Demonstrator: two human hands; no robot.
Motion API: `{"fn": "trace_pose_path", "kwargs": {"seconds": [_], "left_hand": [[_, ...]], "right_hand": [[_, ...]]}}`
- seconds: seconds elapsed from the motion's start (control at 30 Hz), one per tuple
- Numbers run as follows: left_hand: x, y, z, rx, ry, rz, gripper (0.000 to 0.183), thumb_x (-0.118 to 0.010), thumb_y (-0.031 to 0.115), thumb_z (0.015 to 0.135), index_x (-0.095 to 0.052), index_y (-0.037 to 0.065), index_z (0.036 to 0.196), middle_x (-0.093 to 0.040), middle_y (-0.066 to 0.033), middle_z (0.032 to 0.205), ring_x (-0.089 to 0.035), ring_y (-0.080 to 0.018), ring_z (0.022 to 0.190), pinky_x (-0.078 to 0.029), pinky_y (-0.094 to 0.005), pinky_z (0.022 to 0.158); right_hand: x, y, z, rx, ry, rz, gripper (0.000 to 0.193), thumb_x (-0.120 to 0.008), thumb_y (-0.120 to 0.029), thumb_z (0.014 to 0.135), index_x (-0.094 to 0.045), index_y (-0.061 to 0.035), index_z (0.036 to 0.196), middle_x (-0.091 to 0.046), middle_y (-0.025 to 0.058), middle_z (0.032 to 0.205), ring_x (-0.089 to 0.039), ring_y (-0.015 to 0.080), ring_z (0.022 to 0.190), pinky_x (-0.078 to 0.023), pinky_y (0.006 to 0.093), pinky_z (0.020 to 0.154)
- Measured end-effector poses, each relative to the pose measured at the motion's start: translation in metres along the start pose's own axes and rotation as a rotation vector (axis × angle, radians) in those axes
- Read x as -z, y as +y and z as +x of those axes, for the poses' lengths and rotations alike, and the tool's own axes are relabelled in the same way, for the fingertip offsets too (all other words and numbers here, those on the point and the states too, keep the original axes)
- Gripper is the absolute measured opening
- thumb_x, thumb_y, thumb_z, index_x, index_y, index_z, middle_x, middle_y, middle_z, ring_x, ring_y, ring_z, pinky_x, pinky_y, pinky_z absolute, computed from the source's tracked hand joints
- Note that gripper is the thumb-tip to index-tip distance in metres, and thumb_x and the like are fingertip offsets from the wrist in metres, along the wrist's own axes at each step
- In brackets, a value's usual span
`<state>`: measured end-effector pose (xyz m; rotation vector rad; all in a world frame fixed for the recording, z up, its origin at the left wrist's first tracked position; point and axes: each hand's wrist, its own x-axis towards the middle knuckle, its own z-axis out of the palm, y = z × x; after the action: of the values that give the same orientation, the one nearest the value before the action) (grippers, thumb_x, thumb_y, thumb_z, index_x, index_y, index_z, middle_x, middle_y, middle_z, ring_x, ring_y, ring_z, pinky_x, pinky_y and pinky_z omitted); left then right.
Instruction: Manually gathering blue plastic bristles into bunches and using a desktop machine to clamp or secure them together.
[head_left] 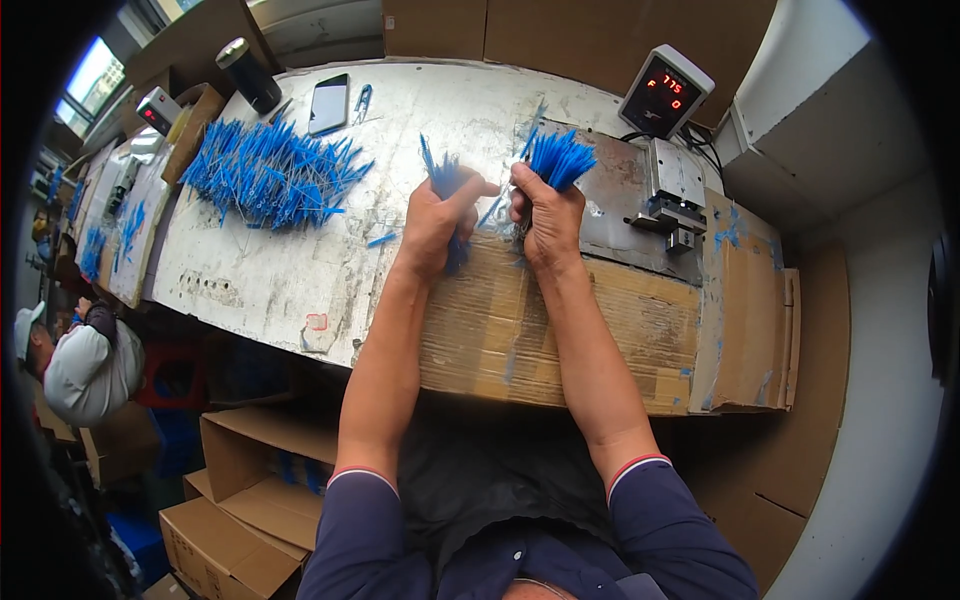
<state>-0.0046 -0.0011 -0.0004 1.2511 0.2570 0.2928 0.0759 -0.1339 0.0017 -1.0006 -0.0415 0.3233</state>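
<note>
My left hand (pixel 432 226) is closed round a bunch of thin blue strips (pixel 446 178), which stick out above and below the fist. The left index finger points across toward the other hand. My right hand (pixel 555 222) grips a fuller bunch of blue strips (pixel 562 158), their ends fanned out at the top. Both hands are over the middle of the bench, a small gap between them. To the left lies a large loose pile of blue and greyish strips (pixel 270 175). One short blue piece (pixel 381 240) rests beside my left wrist.
Cardboard (pixel 480 335) covers the bench's front part. At right are a metal fixture (pixel 672 215) and a box with a red display (pixel 667 92). A phone (pixel 329 104), small snips (pixel 363 103) and a dark tumbler (pixel 248 76) stand behind the pile. Another person (pixel 90 365) sits far left.
</note>
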Motion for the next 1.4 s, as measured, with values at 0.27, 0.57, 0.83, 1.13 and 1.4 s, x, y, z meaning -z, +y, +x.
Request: {"fn": "trace_pose_path", "kwargs": {"seconds": [0.27,0.57,0.83,1.13,1.4], "left_hand": [[-0.004,-0.001,-0.002,0.032,-0.055,0.021,0.029,-0.075,0.018,0.093,-0.067,0.002,0.116,-0.07,-0.0032,0.082,-0.051,-0.0043,0.054,-0.037,-0.0198,0.045],[-0.001,-0.003,0.001,0.078,0.001,-0.038,0.02,-0.074,0.016,0.093,-0.07,0.002,0.107,-0.066,-0.0016,0.081,-0.048,-0.0047,0.051,-0.037,-0.0208,0.045],[0.014,-0.012,0.003,0.086,-0.001,-0.156,0.011,-0.072,0.015,0.091,-0.064,0.008,0.088,-0.059,0.0005,0.067,-0.048,-0.0071,0.051,-0.038,-0.0229,0.045],[0.01,0.0,0.002,0.078,0.027,-0.266,0.013,-0.071,0.012,0.089,-0.067,0.004,0.099,-0.059,0.0021,0.072,-0.045,-0.0044,0.052,-0.036,-0.0213,0.045],[0.006,0.005,-0.003,0.105,-0.106,-0.108,0.017,-0.072,0.014,0.094,-0.067,0.003,0.104,-0.064,0.0001,0.082,-0.047,-0.0034,0.055,-0.036,-0.0195,0.047]], "right_hand": [[-0.003,-0.002,-0.005,0.061,-0.063,-0.05,0.01,-0.078,-0.006,0.086,-0.07,-0.0012,0.089,-0.065,0.0023,0.072,-0.056,0.0097,0.054,-0.041,0.0258,0.046],[0.003,0.015,0.0,0.237,0.004,-0.319,0.007,-0.076,-0.003,0.087,-0.071,-0.0021,0.092,-0.068,0.0045,0.077,-0.06,0.014,0.058,-0.045,0.0284,0.051],[0.002,0.004,0.001,1.056,-0.262,-1.023,0.018,-0.072,0.0,0.073,-0.072,-0.0085,0.089,-0.071,0.0057,0.092,-0.063,0.0272,0.091,-0.054,0.0381,0.078],[0.005,0.003,0.003,0.826,-0.343,-0.956,0.014,-0.069,0.0,0.081,-0.071,-0.0059,0.094,-0.07,0.0066,0.085,-0.064,0.027,0.08,-0.053,0.0372,0.074],[-0.002,-0.011,-0.007,-0.069,-0.313,-0.098,0.015,-0.072,-0.006,0.089,-0.068,0.0021,0.101,-0.073,0.0118,0.086,-0.061,0.0149,0.064,-0.049,0.028,0.058]]}}
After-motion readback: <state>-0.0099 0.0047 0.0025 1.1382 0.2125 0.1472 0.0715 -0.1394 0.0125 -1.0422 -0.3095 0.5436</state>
